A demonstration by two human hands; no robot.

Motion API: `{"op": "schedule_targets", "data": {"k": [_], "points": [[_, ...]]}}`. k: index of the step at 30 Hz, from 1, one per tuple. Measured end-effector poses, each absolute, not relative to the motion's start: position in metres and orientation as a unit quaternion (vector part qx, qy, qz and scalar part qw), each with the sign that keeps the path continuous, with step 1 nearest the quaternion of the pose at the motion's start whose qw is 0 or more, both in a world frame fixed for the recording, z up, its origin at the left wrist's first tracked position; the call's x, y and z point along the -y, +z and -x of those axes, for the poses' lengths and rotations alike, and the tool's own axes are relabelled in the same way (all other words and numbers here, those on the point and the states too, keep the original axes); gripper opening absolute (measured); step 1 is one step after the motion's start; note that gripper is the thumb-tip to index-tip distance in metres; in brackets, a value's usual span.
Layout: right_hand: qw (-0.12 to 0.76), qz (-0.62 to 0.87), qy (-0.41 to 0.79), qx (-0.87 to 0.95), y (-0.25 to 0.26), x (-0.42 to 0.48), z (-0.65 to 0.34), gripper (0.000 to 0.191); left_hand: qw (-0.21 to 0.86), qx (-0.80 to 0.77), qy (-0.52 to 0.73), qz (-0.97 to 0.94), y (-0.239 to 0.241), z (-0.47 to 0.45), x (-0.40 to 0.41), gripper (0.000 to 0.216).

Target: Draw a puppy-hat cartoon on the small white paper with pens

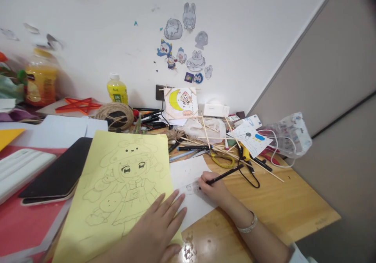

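A black pencil (225, 175) is gripped in my right hand (210, 186), its tip low over a white sheet of paper (194, 212). Small faint drawn marks show on that sheet beside my fingers. My left hand (160, 226) lies flat with fingers spread across the lower right of a yellow sheet (79, 200), its fingertips reaching the white paper. The yellow sheet bears a line drawing of a cartoon girl in an animal hat, partly covered by my left hand and forearm.
Behind the papers lie yellow-handled scissors (223, 161), several thin sticks, pens and a twine roll (116, 116). A small moon picture (182, 102) leans at the wall. Left are a black tablet-like slab (58, 173), a white device (22, 171) and drink bottles (116, 90). A clear bag (293, 134) sits right.
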State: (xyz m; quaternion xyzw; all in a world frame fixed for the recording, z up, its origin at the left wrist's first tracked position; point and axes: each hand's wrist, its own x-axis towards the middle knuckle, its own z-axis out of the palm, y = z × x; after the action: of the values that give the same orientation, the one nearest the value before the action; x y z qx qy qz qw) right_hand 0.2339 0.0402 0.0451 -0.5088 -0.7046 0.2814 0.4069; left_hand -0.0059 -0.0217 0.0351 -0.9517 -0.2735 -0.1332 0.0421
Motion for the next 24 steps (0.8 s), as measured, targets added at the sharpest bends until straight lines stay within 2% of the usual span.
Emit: {"op": "schedule_targets", "data": {"k": [5,11,14,20,24], "points": [[0.562,0.548,0.244,0.569,0.065,-0.047,-0.26,0.033,0.024,0.241,-0.08,0.967,0.044,0.004,0.015,0.058],[0.475,0.538,0.179,0.673,0.061,-0.06,-0.271,0.013,0.015,0.216,-0.083,0.973,0.035,0.006,0.006,0.05],[0.457,0.52,0.183,0.698,0.048,-0.066,-0.26,0.021,0.023,0.188,-0.086,0.978,0.028,0.009,0.002,0.054],[0.508,0.509,0.204,0.664,0.042,-0.072,-0.246,0.008,0.072,0.156,-0.097,0.98,0.043,0.01,0.003,0.052],[0.56,0.511,0.16,0.632,0.05,-0.07,-0.248,0.005,0.122,0.142,-0.135,0.973,0.035,0.011,0.0,0.041]]}}
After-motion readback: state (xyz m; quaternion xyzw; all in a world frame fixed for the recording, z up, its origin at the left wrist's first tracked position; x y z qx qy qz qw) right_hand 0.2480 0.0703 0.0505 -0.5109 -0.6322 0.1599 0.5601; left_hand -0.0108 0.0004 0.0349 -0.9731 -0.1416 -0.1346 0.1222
